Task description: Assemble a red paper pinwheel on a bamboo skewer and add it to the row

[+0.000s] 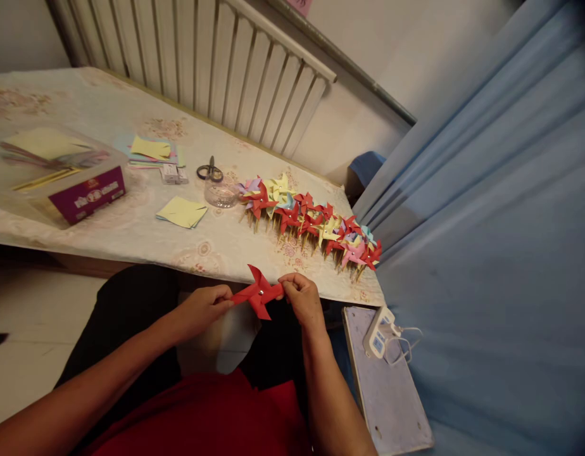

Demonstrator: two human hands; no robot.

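A red paper pinwheel [261, 293] with a small pale pin at its centre is held over my lap, just off the table's front edge. My left hand [207, 309] pinches its left blade tip. On the other side, my right hand [301, 297] grips the right blade between thumb and fingers. No stick shows on this pinwheel. Beyond my hands, a long cluster of finished pinwheels [310, 223] in red, yellow, pink, purple and blue stands on thin sticks on the table.
The flowered tablecloth [131, 244] bears a clear plastic box [33, 190], a paper stack [152, 151], small boxes [173, 174], scissors [209, 171], a round clear container [222, 195] and cut yellow sheets [182, 212]. At right are a stool [392, 405], a power strip [378, 332] and a blue curtain [501, 253].
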